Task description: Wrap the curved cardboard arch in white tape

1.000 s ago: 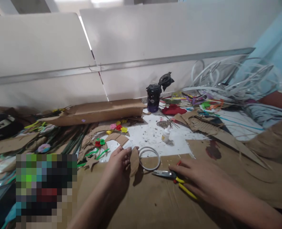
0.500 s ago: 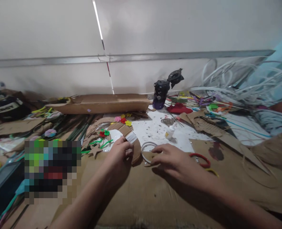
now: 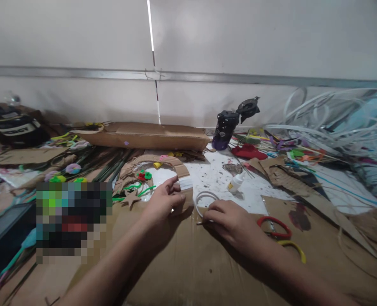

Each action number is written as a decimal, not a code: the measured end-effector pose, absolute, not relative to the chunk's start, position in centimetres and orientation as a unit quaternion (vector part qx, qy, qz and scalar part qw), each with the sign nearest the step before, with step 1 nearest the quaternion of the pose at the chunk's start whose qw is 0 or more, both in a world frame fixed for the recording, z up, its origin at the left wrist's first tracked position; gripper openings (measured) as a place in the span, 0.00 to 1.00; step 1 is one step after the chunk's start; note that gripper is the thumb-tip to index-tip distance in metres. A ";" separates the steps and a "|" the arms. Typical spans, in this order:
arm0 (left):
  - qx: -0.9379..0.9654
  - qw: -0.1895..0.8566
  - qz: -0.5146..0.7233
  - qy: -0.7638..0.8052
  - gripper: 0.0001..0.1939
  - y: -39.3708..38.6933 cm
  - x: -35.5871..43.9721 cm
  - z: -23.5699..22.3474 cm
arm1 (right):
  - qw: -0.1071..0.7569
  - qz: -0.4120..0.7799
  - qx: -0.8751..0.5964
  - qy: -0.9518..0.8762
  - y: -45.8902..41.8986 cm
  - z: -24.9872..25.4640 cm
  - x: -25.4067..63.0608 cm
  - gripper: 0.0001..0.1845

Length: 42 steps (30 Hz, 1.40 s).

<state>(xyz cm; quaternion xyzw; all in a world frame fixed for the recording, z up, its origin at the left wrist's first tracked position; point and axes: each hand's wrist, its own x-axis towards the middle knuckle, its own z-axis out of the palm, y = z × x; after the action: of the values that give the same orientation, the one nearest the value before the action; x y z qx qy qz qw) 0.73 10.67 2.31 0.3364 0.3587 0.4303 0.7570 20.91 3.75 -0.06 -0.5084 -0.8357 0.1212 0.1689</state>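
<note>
A cardboard ring (image 3: pixel 181 171), banded with white tape (image 3: pixel 185 183), tilted up off a cardboard sheet (image 3: pixel 191 267) near the table's front edge, gripped at its right side by the left hand (image 3: pixel 164 202), fingers curled firmly round the band. Just right of it, a thin white hoop (image 3: pixel 205 203), held at its near edge by the right hand (image 3: pixel 233 223), fingertips (image 3: pixel 210 216) closed on it. Farther right, red-and-yellow-handled scissors (image 3: pixel 274 227), no longer under the right hand as in the earliest view. Around the ring, a cardboard star (image 3: pixel 131 199) and green pipe cleaners (image 3: pixel 137 187) on the left, a small white glue bottle (image 3: pixel 236 182) beyond the hoop. Farther off, a black bottle (image 3: pixel 225 129), a long cardboard trough (image 3: pixel 147 136), red fabric (image 3: pixel 248 152), and a tangle of white strips (image 3: pixel 328 114) at far right. Far left, a black bag (image 3: pixel 15 129) with white lettering, too blurred to read. Near left, a pixelated patch (image 3: pixel 74 221) hiding whatever lies there.
</note>
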 end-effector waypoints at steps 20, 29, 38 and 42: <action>0.320 0.729 0.453 0.402 0.25 10.2 1.5 1.7 | 0.277 0.290 -0.600 -0.692 6.2 3.0 20.1 0.06; 0.326 0.734 0.459 0.380 0.25 9.9 1.9 1.1 | 0.255 0.246 -0.639 -0.683 7.2 3.7 18.6 0.07; 0.391 0.723 0.434 0.369 0.20 10.6 1.4 0.1 | 0.249 0.195 -0.648 -0.693 7.4 4.0 17.9 0.08; 0.427 0.707 0.428 0.368 0.19 10.7 1.3 0.3 | 0.256 0.190 -0.653 -0.687 7.4 4.0 17.8 0.08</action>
<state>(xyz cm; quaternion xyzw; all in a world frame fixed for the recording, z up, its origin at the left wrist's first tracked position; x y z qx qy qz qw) 1.30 10.65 0.31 0.4267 0.3675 0.4277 0.7071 17.79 7.43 3.98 -0.6527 -0.6871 0.1904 0.2561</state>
